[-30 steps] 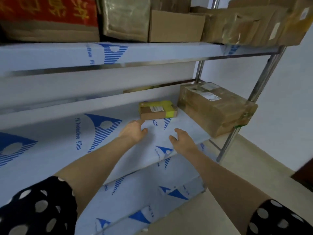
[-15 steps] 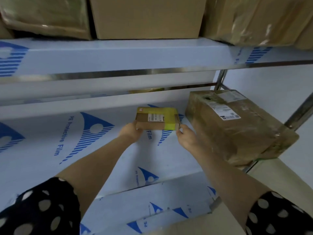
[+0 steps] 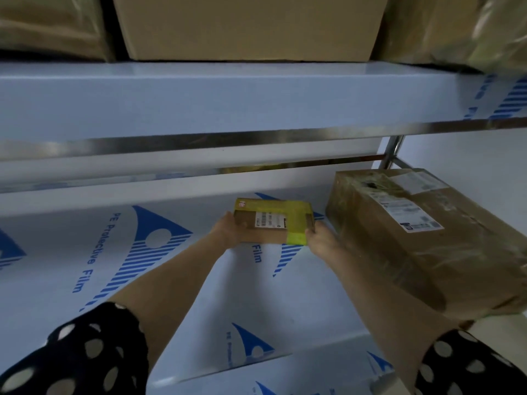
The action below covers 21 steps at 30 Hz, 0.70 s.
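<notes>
Head view. Asker: What has changed?
Describer: A second ago both hands lay short of the small parcel [image 3: 272,220]. Now the left hand [image 3: 228,232] and right hand [image 3: 320,242] grip its two ends, fingers clamped round it, tips hidden behind. It is far back on the shelf [image 3: 171,295], just left of the large wrapped box [image 3: 422,246].
Asker: Contents?
Describer: Both are sealed, and the labels are too blurred to read. The upper cartons [image 3: 251,27] are cut off.

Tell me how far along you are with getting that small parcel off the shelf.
Done: left hand and right hand grip the parcel by its ends. In hand: it is low over the shelf, beside the big box; whether it has lifted clear I cannot tell. Left: bring it out off the shelf.
</notes>
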Available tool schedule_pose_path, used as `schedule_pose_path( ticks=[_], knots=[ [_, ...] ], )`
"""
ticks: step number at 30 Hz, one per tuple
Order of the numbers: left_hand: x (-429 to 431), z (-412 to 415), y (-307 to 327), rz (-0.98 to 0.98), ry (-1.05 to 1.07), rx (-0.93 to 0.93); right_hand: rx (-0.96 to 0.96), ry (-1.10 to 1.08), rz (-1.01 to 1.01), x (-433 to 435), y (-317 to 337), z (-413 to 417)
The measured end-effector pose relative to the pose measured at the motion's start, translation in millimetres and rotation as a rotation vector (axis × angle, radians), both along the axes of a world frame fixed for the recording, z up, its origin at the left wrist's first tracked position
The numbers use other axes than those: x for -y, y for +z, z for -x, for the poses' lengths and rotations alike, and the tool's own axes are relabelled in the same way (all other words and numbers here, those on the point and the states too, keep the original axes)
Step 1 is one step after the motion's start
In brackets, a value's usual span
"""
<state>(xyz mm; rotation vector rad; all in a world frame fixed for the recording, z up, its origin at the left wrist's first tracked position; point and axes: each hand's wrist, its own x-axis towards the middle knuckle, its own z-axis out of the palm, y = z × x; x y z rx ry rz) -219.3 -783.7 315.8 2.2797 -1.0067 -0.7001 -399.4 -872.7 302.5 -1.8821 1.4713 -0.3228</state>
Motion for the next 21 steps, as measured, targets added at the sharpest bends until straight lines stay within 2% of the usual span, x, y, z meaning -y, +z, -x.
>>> schedule_pose_path(
  ticks=[7,13,17,21],
  knots=[
    [-2,-8,-1,0.001,0.147,-0.036,0.303,-0.248,-0.152,5,-8,-6],
    [-42,12,13,-0.009,0.237,-0.078,0.405,-0.223,-0.285,-39,5,17],
    [-87,32,18,0.131,0.349,-0.179,0.488,-0.201,-0.35,-68,10,40],
    [-154,56,19,0.18,0.47,-0.185,0.559,-0.115,-0.415,-115,16,57]
  ],
)
